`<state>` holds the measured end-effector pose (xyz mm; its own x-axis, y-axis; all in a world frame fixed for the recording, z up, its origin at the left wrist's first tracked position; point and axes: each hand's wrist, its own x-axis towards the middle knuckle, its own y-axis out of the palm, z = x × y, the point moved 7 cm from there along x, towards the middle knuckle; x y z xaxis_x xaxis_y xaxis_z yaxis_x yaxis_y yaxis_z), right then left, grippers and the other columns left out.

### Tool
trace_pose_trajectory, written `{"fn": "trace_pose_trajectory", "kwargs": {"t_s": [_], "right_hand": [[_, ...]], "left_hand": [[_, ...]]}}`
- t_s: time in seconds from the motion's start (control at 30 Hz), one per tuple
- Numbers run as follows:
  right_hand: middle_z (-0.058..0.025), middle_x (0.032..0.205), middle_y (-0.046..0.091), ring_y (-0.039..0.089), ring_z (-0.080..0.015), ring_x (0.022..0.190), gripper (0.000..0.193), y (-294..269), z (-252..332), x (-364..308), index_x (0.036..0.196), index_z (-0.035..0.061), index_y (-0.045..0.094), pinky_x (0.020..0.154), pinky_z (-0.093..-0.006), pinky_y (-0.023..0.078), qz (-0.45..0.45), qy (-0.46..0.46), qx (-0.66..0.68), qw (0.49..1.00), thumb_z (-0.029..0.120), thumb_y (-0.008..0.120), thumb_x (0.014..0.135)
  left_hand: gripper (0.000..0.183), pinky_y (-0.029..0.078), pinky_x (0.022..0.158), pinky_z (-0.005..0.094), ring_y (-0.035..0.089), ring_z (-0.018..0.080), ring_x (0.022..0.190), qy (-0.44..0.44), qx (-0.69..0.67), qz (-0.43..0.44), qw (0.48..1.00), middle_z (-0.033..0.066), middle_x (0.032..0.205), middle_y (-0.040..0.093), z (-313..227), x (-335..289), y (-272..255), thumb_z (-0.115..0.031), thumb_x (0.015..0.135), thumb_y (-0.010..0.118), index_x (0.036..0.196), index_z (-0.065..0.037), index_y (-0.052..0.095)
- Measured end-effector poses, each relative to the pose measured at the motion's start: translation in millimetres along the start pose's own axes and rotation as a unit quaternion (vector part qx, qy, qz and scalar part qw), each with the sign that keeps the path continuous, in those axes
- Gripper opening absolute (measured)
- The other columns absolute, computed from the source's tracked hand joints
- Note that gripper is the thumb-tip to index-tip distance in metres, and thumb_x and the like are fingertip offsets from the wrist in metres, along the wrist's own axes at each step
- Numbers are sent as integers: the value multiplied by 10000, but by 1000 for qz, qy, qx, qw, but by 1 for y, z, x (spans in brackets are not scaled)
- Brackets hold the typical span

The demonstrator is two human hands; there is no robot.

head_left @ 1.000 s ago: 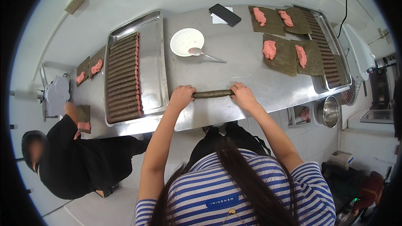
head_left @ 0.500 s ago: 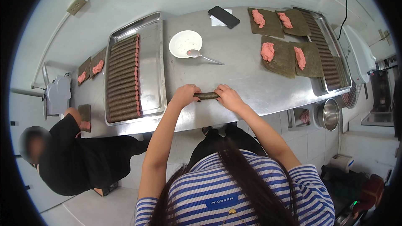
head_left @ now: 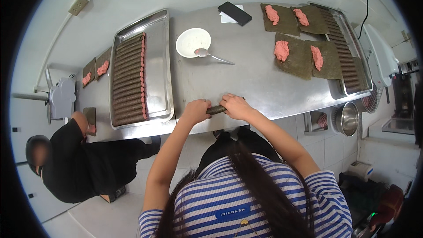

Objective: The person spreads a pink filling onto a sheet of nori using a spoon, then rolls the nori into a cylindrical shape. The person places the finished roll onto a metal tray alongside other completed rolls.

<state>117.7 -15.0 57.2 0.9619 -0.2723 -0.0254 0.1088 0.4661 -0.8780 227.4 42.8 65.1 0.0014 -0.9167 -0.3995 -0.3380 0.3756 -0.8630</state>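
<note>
A dark seaweed roll (head_left: 216,109) lies along the near edge of the steel table (head_left: 246,75). My left hand (head_left: 196,109) grips its left end. My right hand (head_left: 236,106) covers its right end, so only a short middle piece shows between the two hands. To the left, a long steel tray (head_left: 156,68) holds a column of several finished dark rolls (head_left: 128,81) with pink ends.
A white bowl (head_left: 193,42) and spoon (head_left: 211,55) sit behind my hands. Seaweed sheets with pink paste (head_left: 299,55) lie at the right, beside a second tray of rolls (head_left: 348,57). A black phone (head_left: 235,13) rests at the back. A person in black (head_left: 75,158) works at the left.
My hands have slid toward each other along the roll, from its far ends to nearly touching at its middle. The roll stays on the table's near edge.
</note>
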Motion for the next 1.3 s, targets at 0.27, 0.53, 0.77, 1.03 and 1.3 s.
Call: {"fn": "trace_pose_trajectory", "kwargs": {"t_s": [0.27, 0.53, 0.77, 1.03, 1.3], "right_hand": [[-122, 942, 576, 578, -285, 954, 153, -1, 9, -32, 871, 16, 610, 796, -377, 502, 26, -77, -20, 996, 43, 589, 722], [-115, 932, 561, 572, -274, 957, 157, -5, -5, -56, 895, 17, 592, 807, -361, 492, 31, -101, -44, 993, 47, 549, 747], [-99, 938, 558, 558, -252, 937, 151, 1, 38, -51, 886, 23, 586, 810, -351, 483, -10, -204, -24, 979, 79, 576, 746], [-86, 931, 552, 549, -245, 940, 145, 23, 40, -52, 845, 26, 589, 813, -351, 478, 63, -256, 42, 964, 25, 600, 700], [-81, 927, 551, 549, -250, 949, 143, 22, 41, -61, 835, 31, 589, 822, -355, 474, 82, -270, 49, 958, 19, 604, 693]], "left_hand": [[302, 510, 722, 409, 632, 298, 846, -47, -31, -19, 998, 92, 883, 638, -31, -33, 26, -240, 709, 741, 925, -78, 606], [304, 510, 721, 405, 634, 299, 839, -79, -47, -15, 996, 95, 878, 640, -42, -38, 29, -234, 704, 740, 930, -74, 617], [321, 511, 725, 399, 636, 299, 850, -135, -91, -8, 987, 107, 891, 658, -50, -48, 42, -227, 690, 745, 943, -70, 624], [423, 509, 674, 376, 649, 312, 741, -208, -245, 6, 947, 150, 815, 681, -35, -80, 60, -393, 722, 713, 889, -9, 661], [688, 454, 889, 328, 607, 299, 1042, -198, -539, 98, 813, 209, 1094, 643, -19, -92, 136, -584, 803, 609, 1096, 37, 640]]}}
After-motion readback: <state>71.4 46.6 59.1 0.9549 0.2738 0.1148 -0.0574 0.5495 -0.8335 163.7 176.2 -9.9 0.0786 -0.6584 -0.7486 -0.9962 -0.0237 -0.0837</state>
